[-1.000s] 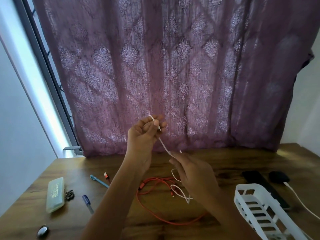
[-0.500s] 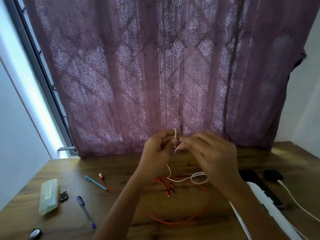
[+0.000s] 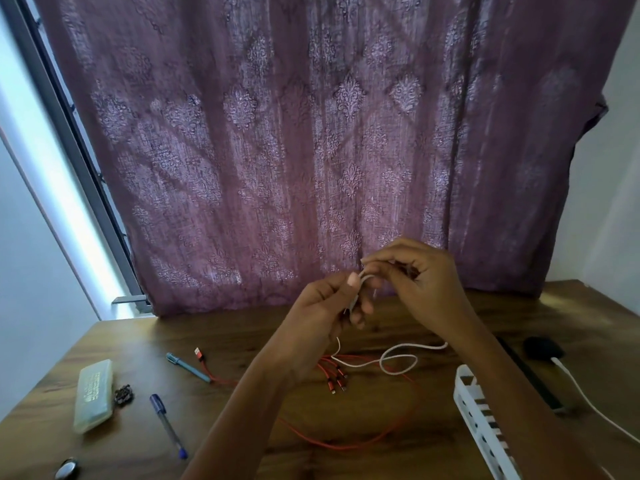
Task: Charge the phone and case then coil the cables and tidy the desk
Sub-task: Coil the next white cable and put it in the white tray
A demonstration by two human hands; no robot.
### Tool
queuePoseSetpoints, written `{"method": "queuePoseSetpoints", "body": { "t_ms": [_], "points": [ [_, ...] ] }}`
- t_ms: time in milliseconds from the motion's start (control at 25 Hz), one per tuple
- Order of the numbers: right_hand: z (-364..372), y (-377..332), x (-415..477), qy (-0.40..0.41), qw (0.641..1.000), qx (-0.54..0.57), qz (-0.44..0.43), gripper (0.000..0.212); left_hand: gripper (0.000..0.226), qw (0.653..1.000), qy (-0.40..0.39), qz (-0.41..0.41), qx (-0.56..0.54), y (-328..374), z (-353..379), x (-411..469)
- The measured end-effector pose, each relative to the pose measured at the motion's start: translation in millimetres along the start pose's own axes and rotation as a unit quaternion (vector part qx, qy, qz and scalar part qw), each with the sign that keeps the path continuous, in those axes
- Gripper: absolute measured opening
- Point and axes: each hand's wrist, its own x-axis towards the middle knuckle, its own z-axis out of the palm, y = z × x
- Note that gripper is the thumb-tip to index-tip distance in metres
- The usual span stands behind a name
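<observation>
Both hands are raised above the wooden desk (image 3: 242,337) with a thin white cable (image 3: 398,358) between them. My left hand (image 3: 329,306) pinches a folded loop of that cable between thumb and fingers. My right hand (image 3: 419,282) holds the same cable just to the right, fingers curled over it. The rest of the white cable trails down and loops on the desk. A red multi-tip cable (image 3: 346,441) sprawls below the hands. At the right lie a dark phone (image 3: 530,375) and a black case (image 3: 542,348) with a second white cable (image 3: 588,403) plugged in.
A white slatted basket (image 3: 485,424) stands at the front right. Two blue pens (image 3: 188,367) (image 3: 168,424), a pale green box (image 3: 94,394), a small dark clip (image 3: 124,394) and a small round object (image 3: 66,468) lie at the left. A purple curtain (image 3: 311,133) hangs behind.
My hands came together, then shifted right. More of the white cable is gathered into the left hand, and the slack on the desk has moved rightward. The view also swung.
</observation>
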Motion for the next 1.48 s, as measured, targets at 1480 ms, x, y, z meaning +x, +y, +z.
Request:
{"method": "queuePoseSetpoints", "body": {
  "t_ms": [1480],
  "points": [
    [13.0, -9.3, -43.4, 0.038, 0.997, -0.015, -0.060, 0.016, 0.026, 0.978, 0.120, 0.065, 0.156, -32.3, -20.3, -0.1]
  ]
}}
